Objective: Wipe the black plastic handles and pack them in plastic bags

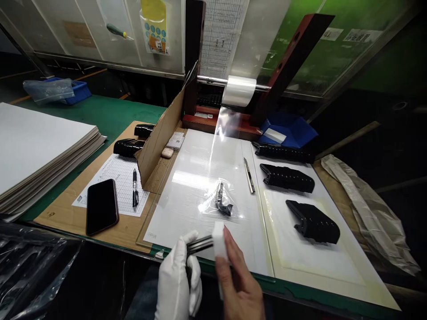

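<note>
Head view, lower centre: your white-gloved left hand (176, 278) grips a black ribbed part (199, 245), clenched. Your bare right hand (239, 278) pinches a white foam block (219, 240) against that part, just above the tabletop (100, 111) front edge. Ahead, a clear bag (208, 206) holding a black piece lies on a white sheet (180, 209). Utility knife (248, 174) beside it; three black moulded parts (287, 178) at right.
</note>
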The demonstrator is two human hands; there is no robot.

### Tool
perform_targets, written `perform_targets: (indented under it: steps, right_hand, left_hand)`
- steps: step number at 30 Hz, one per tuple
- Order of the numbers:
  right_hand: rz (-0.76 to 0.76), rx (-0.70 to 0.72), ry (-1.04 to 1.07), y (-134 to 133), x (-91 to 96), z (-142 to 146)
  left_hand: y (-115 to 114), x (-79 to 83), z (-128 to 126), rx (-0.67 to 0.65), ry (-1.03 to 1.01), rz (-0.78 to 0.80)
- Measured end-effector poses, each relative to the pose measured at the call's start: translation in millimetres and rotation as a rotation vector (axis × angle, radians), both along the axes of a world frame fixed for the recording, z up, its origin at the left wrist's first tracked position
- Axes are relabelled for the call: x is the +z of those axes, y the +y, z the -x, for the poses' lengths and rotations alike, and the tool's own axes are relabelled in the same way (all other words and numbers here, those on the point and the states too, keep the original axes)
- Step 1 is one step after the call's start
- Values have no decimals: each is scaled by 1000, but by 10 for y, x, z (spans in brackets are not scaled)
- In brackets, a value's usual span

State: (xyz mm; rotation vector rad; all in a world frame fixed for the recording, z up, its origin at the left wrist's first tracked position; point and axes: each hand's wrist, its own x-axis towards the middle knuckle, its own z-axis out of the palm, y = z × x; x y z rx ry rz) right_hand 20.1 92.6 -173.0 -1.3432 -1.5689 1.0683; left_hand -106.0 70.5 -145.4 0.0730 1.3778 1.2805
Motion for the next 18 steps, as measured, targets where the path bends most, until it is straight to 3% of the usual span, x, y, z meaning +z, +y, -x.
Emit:
perform_targets:
  steps: [2, 6, 9, 13, 16, 18]
  right_hand:
    - [-214, 44, -98, -1, -61, 69]
    - [-395, 231, -295, 197, -20, -93]
    - [-596, 406, -404, 302, 19, -240]
    - [-570, 372, -491, 301, -13, -261]
    - [-612, 438, -456, 290, -34, -237]
    - [-552, 431, -471, 302, -27, -239]
  left_hand:
    - [-2, -8, -23, -9, -48, 14]
    - [-37, -29, 38, -218, -200, 30]
    - [-71, -123, 46, -272, -257, 68]
    - [-114, -298, -8, -251, -229, 84]
    - [-166, -396, -4, -228, -184, 88]
    - [-218, -441, 22, -207, -137, 83]
